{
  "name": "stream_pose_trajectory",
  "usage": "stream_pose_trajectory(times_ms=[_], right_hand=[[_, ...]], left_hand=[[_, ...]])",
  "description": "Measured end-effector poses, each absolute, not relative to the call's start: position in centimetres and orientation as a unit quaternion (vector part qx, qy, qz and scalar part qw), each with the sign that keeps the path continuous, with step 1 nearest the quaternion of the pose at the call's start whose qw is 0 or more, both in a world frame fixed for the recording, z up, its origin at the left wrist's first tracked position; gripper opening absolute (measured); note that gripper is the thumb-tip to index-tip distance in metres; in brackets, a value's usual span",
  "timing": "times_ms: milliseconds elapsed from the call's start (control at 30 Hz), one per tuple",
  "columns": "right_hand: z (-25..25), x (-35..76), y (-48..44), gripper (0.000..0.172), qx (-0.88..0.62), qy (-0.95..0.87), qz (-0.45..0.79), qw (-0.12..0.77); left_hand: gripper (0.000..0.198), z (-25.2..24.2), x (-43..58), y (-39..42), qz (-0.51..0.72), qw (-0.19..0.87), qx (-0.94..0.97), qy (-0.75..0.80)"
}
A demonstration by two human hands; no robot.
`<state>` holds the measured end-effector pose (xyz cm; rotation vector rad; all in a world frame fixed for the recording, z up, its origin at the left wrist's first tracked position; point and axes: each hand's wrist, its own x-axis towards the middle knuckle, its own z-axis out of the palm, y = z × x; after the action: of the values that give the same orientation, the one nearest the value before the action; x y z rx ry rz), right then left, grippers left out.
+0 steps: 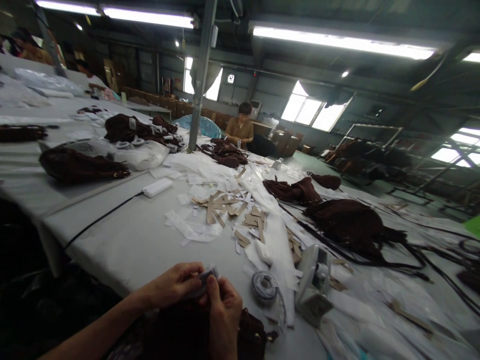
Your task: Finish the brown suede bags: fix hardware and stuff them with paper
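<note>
Both my hands meet at the near edge of a long white table (127, 235). My left hand (172, 286) and my right hand (224, 312) pinch a small grey-white piece (207, 278) between their fingertips. Below them lies a dark brown suede bag (210, 332), partly hidden by my hands. A grey roll of tape (264, 287) sits just right of my right hand, beside a white tape dispenser (313, 280).
Paper scraps and tan strips (240, 215) litter the table's middle. More brown bags (347, 222) with black straps lie to the right, another bag (80, 165) at left. A white power brick (156, 187) trails a black cable. A person (240, 129) works at the far end by a pillar (199, 75).
</note>
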<state>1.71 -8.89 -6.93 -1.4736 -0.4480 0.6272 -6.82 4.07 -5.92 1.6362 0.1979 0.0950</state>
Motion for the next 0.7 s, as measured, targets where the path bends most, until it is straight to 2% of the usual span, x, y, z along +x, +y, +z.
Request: stream_pose_trajectory(times_ms=[167, 367, 467, 700], right_hand=[[-6.9, 1.7, -9.0, 0.038, -0.688, -0.175, 0.232, 0.665], [-6.9, 1.5, -9.4, 0.040, -0.656, -0.167, 0.239, 0.696], [-7.2, 1.5, -9.0, 0.040, -0.609, -0.144, 0.271, 0.732], [-8.2, 1.7, -8.6, 0.042, -0.573, -0.108, 0.284, 0.761]], left_hand=[[0.033, -5.7, -6.1, 3.0, 0.100, 0.587, 0.795, 0.114], [0.036, -5.9, -6.5, 4.3, -0.016, 0.670, 0.741, 0.045], [0.039, -6.1, -6.8, 4.8, -0.014, 0.710, 0.703, 0.049], [0.038, -6.9, -6.5, 4.6, 0.011, 0.660, 0.750, 0.043]])
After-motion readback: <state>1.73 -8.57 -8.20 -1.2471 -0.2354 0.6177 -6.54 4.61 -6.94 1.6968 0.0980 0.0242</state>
